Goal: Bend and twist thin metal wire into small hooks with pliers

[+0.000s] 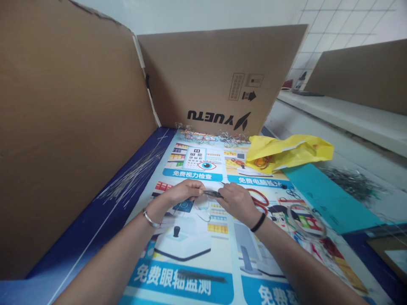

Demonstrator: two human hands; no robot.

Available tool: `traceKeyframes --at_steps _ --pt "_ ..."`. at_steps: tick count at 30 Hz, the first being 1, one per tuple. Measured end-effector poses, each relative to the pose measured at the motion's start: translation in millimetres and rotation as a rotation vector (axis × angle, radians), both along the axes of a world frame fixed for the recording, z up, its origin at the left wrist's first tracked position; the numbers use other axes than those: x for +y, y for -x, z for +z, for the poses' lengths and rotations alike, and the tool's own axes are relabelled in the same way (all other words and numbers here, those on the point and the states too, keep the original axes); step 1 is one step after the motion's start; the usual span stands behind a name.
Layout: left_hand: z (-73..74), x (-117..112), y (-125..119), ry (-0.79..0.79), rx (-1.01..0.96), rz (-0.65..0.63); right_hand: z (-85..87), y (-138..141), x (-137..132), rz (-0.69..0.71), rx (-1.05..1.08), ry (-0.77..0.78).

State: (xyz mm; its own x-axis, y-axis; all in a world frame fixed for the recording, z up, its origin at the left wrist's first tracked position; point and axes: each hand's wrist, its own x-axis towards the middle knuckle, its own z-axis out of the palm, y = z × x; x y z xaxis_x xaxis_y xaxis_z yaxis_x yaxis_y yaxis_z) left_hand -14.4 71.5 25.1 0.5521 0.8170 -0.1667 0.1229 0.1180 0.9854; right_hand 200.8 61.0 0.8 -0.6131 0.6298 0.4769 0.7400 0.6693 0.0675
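Note:
My left hand is closed in a pinch at the middle of the printed sheet. Between its fingertips is thin wire, which loops down faintly over the print. My right hand is wrapped around pliers. Their dark jaws point left and meet the fingertips of my left hand. Curved red handles show beyond the right hand and seem to belong to the same tool. The exact spot where jaws and wire meet is too small to make out.
Straight wires lie along the left. Tangled wire scraps line the back cardboard panel. To the right are a yellow bag, a wire coil, dark small rings and a wire pile. Cardboard walls off the left.

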Motion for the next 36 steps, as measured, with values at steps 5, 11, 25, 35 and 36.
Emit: traceKeyframes --at_steps 5,11,25,35,36 --pt "0.8 -0.7 -0.9 0.000 -0.004 0.020 -1.9 0.1 0.1 -0.011 0.007 0.017" --pt "0.8 -1.1 -0.5 -0.004 -0.010 0.010 -5.9 -0.7 2.9 -0.012 0.064 0.123" --pt "-5.3 0.9 5.9 0.125 -0.143 -0.095 -7.8 -0.8 4.4 0.084 0.222 0.218" --pt "-13.0 1.3 5.5 0.245 -0.203 -0.150 -10.8 -2.6 5.3 0.120 0.165 0.126" --pt "-14.2 1.5 5.9 0.253 -0.215 -0.164 -10.6 -2.7 5.1 0.125 0.160 0.123"
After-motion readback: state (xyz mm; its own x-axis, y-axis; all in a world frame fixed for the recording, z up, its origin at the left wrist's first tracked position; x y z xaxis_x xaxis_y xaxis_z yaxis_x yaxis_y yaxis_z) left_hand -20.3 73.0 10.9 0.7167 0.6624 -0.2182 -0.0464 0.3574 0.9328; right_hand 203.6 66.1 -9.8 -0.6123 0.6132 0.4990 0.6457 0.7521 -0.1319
